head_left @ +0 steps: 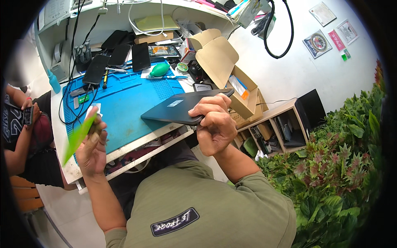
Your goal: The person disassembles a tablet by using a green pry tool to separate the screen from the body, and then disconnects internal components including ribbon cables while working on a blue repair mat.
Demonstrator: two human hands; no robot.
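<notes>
My right hand [216, 126] grips the near right corner of a thin black tablet-like panel [163, 109], with a small white label on its face. The panel is tilted above the right part of a blue work mat [124, 120]. At the mat's left front, my left hand [93, 151] is raised with its fingers closed on a flat, bright green sheet [77, 138]. Motion smears the sheet, so its exact kind does not show. Beyond the hands, a green air blower [160, 69] and a yellow-handled screwdriver [105, 79] lie on the mat.
Several black phones [141, 56] are spread along the back of the bench. An open cardboard box [242, 99] stands at its right. A person [20, 120] holding a phone sits at the left. Green plants [331, 177] fill the right side. Dark cables [66, 95] hang over the mat's left edge.
</notes>
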